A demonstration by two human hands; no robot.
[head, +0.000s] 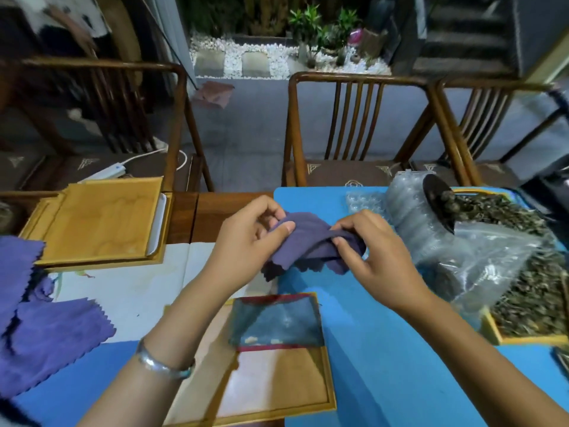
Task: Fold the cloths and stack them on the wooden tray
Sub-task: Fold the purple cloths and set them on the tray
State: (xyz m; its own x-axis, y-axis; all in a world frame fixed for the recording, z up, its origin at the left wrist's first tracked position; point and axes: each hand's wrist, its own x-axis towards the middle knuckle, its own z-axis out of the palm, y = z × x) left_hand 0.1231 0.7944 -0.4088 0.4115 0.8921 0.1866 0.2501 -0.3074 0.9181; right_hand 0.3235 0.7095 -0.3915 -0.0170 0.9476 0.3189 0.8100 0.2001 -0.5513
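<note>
Both hands, left [249, 238] and right [372, 257], pinch bunched purple cloth [311, 245] above blue mat [385, 349].

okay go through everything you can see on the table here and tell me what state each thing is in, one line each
left hand: pinching the held cloth
right hand: pinching the held cloth
held cloth: purple, crumpled, lifted between the hands, not yet folded
cloth pile: purple, unfolded, loosely overlapping at the left edge
near wooden tray: flat, holds a dark folded cloth
far wooden tray: flat, bare
plastic bag: lying on its side, open
dried leaves: heaped in a yellow-rimmed tray
</note>
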